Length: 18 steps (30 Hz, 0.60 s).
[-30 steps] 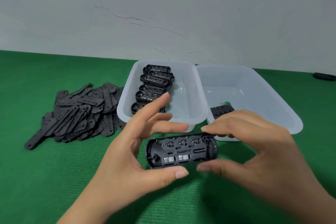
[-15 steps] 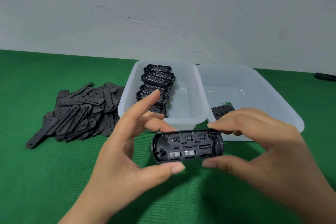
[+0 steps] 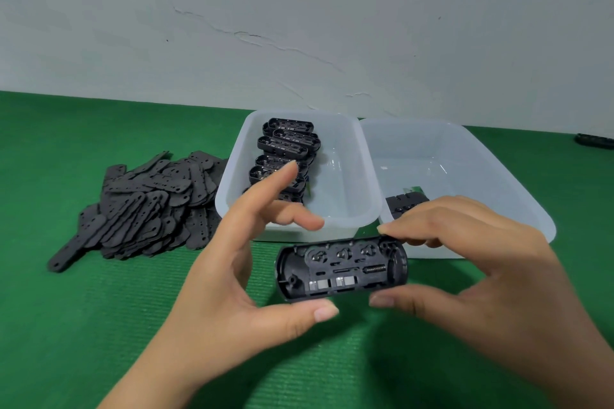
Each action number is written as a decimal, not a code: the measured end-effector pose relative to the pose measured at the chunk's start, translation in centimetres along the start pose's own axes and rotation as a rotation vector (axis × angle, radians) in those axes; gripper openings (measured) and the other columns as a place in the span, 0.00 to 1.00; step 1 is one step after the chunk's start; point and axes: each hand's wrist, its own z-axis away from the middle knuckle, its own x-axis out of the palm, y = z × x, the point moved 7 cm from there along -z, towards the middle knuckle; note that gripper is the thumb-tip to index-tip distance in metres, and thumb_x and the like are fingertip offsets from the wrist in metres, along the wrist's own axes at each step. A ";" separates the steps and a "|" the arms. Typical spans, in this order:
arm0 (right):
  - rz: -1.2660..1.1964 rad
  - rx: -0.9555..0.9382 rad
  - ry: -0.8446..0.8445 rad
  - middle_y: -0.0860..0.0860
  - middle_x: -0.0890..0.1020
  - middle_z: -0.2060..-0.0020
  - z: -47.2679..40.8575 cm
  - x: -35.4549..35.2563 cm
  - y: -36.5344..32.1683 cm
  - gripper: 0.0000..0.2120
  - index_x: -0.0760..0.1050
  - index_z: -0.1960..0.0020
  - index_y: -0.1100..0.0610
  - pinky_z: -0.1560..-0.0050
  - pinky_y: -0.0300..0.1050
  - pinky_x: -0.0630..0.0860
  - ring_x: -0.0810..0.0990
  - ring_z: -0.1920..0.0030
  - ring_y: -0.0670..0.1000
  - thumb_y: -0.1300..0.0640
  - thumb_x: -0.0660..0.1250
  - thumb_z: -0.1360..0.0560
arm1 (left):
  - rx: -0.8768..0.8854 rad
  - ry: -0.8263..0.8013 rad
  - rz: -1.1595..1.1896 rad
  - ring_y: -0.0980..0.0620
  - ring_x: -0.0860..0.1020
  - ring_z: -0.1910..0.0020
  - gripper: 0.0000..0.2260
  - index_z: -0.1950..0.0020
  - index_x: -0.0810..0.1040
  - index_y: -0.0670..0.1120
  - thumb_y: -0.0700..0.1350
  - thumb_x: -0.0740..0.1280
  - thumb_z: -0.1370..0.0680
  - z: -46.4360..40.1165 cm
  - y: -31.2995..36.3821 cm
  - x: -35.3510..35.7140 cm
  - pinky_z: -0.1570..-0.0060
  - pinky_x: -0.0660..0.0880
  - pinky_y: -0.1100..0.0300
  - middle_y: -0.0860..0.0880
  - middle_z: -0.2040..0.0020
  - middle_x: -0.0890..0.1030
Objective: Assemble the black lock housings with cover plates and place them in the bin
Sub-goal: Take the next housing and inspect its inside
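The black lock housing [image 3: 342, 271] faces up, uncovered, with its spring showing. The right hand [image 3: 471, 276] pinches its right end; the left hand [image 3: 229, 279] is released. Green tabletop [image 3: 83, 325] lies bare beneath.

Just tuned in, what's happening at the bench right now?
A person holds one black lock housing above the green mat, open side up with its inner parts showing and no cover plate on it yet. The right hand pinches its right end between thumb and fingers; the left hand is at its left end, thumb under the lower edge, fingers spread. More housings lie in the left bin, a heap of cover plates lies left of it, and one dark part lies in the right bin.
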 end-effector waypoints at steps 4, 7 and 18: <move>-0.007 0.005 -0.008 0.41 0.81 0.58 0.0 0.2 0.1 0.22 0.82 0.53 0.52 0.57 0.39 0.74 0.78 0.56 0.44 0.38 0.71 0.39 | -0.004 -0.064 0.007 0.46 0.73 0.34 0.41 0.24 0.58 0.52 0.52 0.75 0.32 0.0 0.0 0.5 0.34 0.66 0.57 0.53 0.46 0.83; -0.008 0.006 -0.006 0.42 0.81 0.59 0.1 0.2 0.1 0.22 0.82 0.53 0.52 0.57 0.39 0.74 0.79 0.56 0.44 0.38 0.71 0.39 | -0.006 -0.048 0.031 0.46 0.74 0.36 0.41 0.24 0.59 0.53 0.52 0.76 0.33 0.0 0.0 0.4 0.34 0.67 0.56 0.52 0.48 0.83; -0.016 0.014 -0.015 0.40 0.81 0.58 0.0 0.3 0.1 0.22 0.82 0.53 0.51 0.57 0.40 0.74 0.79 0.55 0.44 0.38 0.71 0.40 | 0.000 -0.032 0.021 0.44 0.72 0.34 0.41 0.24 0.59 0.52 0.53 0.76 0.33 -0.1 0.1 0.2 0.34 0.66 0.45 0.52 0.49 0.83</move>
